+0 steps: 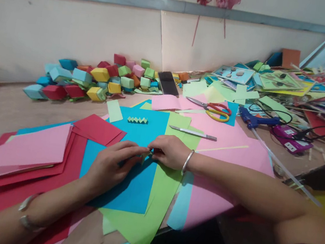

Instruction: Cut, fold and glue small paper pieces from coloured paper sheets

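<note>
My left hand (118, 162) and my right hand (171, 151) meet over a blue sheet of paper (128, 190). Between their fingertips is a small pale green paper strip (144, 158), mostly hidden by the fingers. Both hands are closed, pinching it from either side. Just beyond them, a zigzag-folded green paper strip (137, 120) rests on the blue sheet. A craft knife (193, 132) lies past my right hand, and scissors with red and yellow handles (213, 108) are farther back.
Stacked red and pink sheets (33, 145) lie at left. Folded paper boxes (96, 75) are piled along the wall beside a phone (168, 83). At right are a blue glue gun (257, 120), a purple box with cables (291, 138) and heaped paper crafts (281, 80).
</note>
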A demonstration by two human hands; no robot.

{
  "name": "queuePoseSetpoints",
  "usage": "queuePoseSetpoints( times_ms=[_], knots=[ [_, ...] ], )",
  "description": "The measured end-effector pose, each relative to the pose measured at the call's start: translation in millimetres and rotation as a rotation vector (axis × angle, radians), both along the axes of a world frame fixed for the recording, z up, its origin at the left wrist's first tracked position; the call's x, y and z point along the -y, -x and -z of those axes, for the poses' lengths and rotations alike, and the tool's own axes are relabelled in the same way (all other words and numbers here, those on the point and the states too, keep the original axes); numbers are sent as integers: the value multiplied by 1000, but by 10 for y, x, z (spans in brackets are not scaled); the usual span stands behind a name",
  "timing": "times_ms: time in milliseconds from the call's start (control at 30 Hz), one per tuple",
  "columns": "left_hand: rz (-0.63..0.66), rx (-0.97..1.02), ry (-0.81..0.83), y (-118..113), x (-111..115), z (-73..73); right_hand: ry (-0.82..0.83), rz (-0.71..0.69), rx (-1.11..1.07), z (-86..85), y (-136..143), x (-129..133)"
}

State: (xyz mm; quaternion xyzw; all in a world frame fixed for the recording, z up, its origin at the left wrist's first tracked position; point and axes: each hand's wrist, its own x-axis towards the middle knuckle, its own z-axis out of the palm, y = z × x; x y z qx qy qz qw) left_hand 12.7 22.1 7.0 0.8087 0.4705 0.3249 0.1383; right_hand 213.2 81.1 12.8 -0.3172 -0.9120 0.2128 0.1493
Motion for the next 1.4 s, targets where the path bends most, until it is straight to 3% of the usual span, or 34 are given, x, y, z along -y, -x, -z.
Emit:
queuePoseSetpoints(
  times_ms=[467,1033,1400],
  knots=[
    [46,19,-88,1,-22,6,-37,-34,150,-75,63,50],
    [87,64,-130,25,-60,84,11,-5,140,-36,58,49],
    [87,79,-147,37,-58,91,93,-68,8,-6,-27,-11]
  ],
)
